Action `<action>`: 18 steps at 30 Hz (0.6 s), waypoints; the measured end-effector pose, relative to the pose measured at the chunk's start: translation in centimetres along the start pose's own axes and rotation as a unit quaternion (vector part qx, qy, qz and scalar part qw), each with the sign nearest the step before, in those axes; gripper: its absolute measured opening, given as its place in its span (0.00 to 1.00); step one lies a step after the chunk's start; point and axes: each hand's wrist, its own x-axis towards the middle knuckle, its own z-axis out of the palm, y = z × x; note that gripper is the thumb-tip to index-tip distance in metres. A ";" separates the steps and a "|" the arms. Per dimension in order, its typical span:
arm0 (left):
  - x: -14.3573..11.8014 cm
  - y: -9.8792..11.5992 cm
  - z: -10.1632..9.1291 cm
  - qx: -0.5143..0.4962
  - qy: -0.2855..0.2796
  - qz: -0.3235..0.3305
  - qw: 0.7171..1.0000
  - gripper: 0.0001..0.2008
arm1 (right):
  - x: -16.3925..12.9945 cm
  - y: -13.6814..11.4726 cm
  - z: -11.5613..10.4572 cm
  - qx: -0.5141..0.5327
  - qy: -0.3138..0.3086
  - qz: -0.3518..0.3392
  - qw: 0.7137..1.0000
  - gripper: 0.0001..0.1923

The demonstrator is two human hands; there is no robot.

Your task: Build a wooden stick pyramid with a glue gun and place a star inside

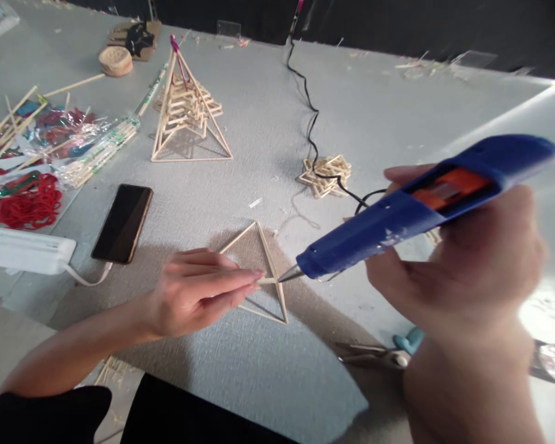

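Observation:
My right hand (457,259) grips a blue glue gun (416,209) with an orange trigger part, its metal nozzle pointing left at the end of a short wooden stick (268,280). My left hand (198,290) pinches that short stick between fingertips and holds it against a flat triangle of thin wooden sticks (271,271) lying on the grey table. The nozzle tip touches or nearly touches the stick's end.
A finished stick pyramid (187,114) stands further back. A flat stick star (326,176) lies under the gun's black cord (312,132). A phone (123,222), white power bank (25,251), red cord (30,203), bagged sticks (97,154) lie left. Scissors (383,354) lie near my right wrist.

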 end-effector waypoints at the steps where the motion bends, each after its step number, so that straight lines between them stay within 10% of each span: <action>1: 0.0 0.0 0.0 0.001 -0.001 -0.001 1.000 0.07 | 0.0 0.0 0.0 -0.002 -0.003 0.000 1.000 0.19; 18: -0.2 -0.1 0.0 -0.009 -0.001 0.004 1.000 0.08 | -0.4 0.3 0.2 0.027 0.018 0.015 0.999 0.30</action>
